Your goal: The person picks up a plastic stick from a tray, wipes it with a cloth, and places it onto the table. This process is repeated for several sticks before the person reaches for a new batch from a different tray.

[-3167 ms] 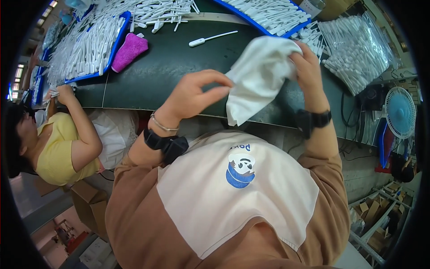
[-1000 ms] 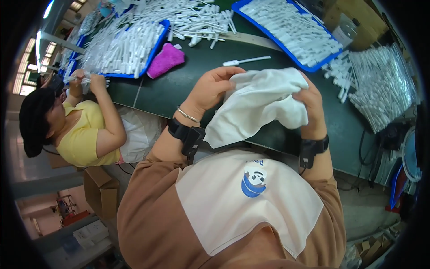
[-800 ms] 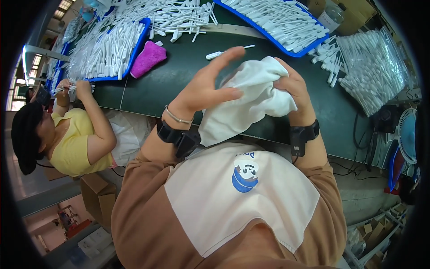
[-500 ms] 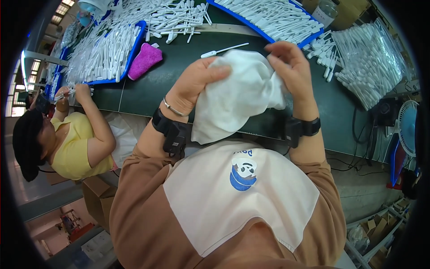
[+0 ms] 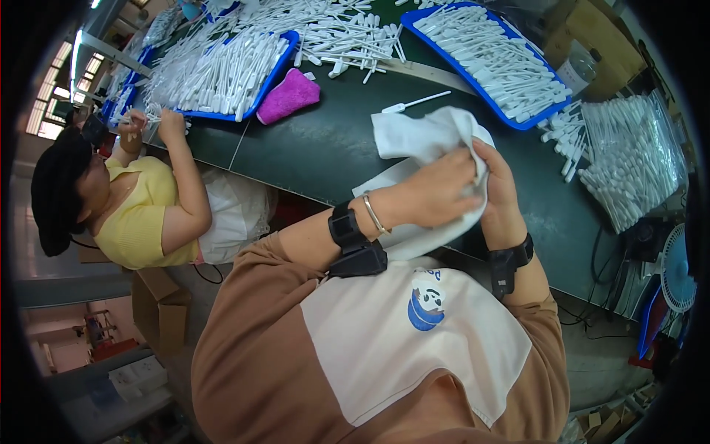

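A soft white cloth (image 5: 421, 137) hangs between my two hands over the near edge of the green table, folded and creased. My left hand (image 5: 441, 189) reaches across my front, its fingers bent against the inside of the cloth. My right hand (image 5: 503, 194) grips the cloth's right edge, thumb on top; its other fingers are partly hidden behind the fabric. Just beyond the cloth, a single white dropper-like stick (image 5: 418, 101) with one wide end lies on the table, touched by neither hand.
Blue trays (image 5: 566, 98) full of similar white sticks stand at the far side, with loose heaps around them. A pink cloth pad (image 5: 290, 96) lies left of centre. A clear bag of sticks (image 5: 632, 159) and a fan (image 5: 678, 268) are at right. A person in yellow (image 5: 144, 214) works at left.
My left hand has moved right and into the cloth, close to my right hand. The cloth, bunched before, now opens out in folds. The whole view has shifted and tilted.
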The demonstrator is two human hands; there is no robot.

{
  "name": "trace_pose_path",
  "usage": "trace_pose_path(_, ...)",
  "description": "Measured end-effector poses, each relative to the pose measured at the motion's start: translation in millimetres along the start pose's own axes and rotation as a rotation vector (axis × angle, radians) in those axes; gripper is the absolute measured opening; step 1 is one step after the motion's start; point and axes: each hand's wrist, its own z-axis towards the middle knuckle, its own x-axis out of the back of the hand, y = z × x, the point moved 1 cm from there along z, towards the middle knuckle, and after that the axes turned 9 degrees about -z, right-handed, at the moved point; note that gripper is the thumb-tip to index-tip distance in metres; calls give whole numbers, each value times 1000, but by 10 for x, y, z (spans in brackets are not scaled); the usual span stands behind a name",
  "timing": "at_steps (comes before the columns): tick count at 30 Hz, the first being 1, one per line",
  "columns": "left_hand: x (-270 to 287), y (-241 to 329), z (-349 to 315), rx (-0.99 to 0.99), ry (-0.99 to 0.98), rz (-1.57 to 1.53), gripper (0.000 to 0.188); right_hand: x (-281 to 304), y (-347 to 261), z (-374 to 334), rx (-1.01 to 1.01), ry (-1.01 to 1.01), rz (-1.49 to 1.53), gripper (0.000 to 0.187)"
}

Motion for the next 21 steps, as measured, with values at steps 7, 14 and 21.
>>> trace_pose_path(7, 344, 66, 48, -116, -350, 243, 36, 133, -83, 80, 130, 195, 124, 33)
trace_pose_path(14, 1910, -1069, 182, 471, 377, 339, 22, 315, -526, -62, 224, 357, -545, 32)
trace_pose_path(21, 2192, -1523, 341, 780, 211, 937, 30, 291, -470, -25, 86, 293, -659, 31)
